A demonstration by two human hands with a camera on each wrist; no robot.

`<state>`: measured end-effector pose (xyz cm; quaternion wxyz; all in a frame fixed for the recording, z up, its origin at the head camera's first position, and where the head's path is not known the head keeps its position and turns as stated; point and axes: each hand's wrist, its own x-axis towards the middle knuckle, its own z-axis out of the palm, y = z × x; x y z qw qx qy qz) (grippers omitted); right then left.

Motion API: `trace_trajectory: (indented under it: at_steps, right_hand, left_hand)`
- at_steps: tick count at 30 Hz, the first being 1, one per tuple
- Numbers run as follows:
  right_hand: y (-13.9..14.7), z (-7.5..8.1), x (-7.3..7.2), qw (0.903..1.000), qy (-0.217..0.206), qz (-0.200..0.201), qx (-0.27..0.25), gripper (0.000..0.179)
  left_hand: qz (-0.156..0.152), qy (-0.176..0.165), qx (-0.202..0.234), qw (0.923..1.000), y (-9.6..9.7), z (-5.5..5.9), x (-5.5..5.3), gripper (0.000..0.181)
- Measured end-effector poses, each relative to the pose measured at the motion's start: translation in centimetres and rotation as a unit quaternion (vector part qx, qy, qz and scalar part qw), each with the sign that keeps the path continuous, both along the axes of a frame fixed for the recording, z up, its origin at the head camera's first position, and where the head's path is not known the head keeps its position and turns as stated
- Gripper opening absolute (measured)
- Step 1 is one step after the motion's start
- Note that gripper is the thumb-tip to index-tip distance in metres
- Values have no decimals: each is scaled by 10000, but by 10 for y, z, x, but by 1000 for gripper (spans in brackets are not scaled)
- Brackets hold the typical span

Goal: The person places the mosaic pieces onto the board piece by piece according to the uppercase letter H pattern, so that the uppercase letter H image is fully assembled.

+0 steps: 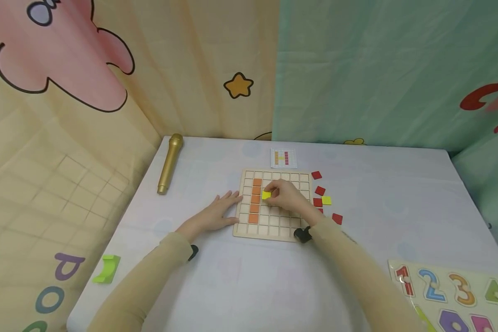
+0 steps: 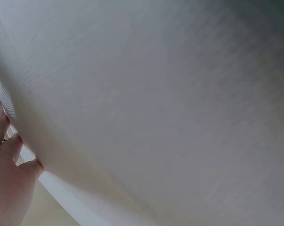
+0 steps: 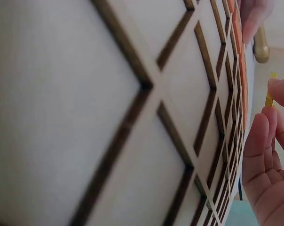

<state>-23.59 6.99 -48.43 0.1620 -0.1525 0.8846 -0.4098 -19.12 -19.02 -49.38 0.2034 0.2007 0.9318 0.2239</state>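
Head feed: I have a wooden grid board [image 1: 269, 230] on the white table [image 1: 253, 286], five orange tiles [image 1: 255, 199] set in one column near its left side. Right hand [image 1: 285, 196] pinches a yellow tile [image 1: 266, 195] between thumb and fingers, over the squares just right of that column. Left hand [image 1: 217, 214] lies with fingers spread, fingertips and thumb at the board's left edge. Right of the board, scattered red tiles [image 1: 320, 190] and a second yellow tile [image 1: 326, 200]. Beyond its far edge, a small pattern card [image 1: 284, 158] (too tiny for me to read closely). Farther out — gold microphone [image 1: 170, 163] to the left, green block [image 1: 107, 269] by the table's left edge, number puzzle [image 1: 478, 279] at lower right.

Left wrist feed: mostly pale tabletop; I get part of the left hand at the border, fingers apart.

Right wrist feed: grid squares fill most of it. Thumb and fingers pinch the yellow tile edge-on — from here it looks clear of the board.
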Motion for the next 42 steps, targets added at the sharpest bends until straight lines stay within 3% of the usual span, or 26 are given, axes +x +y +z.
trace_trajectory:
  at_steps: [6, 24, 42]
  right_hand:
    - [-1, -8, -3, 9996, -56, 134, 254, 27]
    - [-9, -4, -1, 9968, 231, 323, 694, 29]
    - [-8, -3, 2, 9976, 180, 233, 619, 33]
  left_hand:
    - [-14, 11, -10, 10000, 1, 1, 0, 76]
    - [53, -17, -41, 10000, 2, 2, 1, 75]
    - [57, 19, 8, 10000, 2, -1, 0, 75]
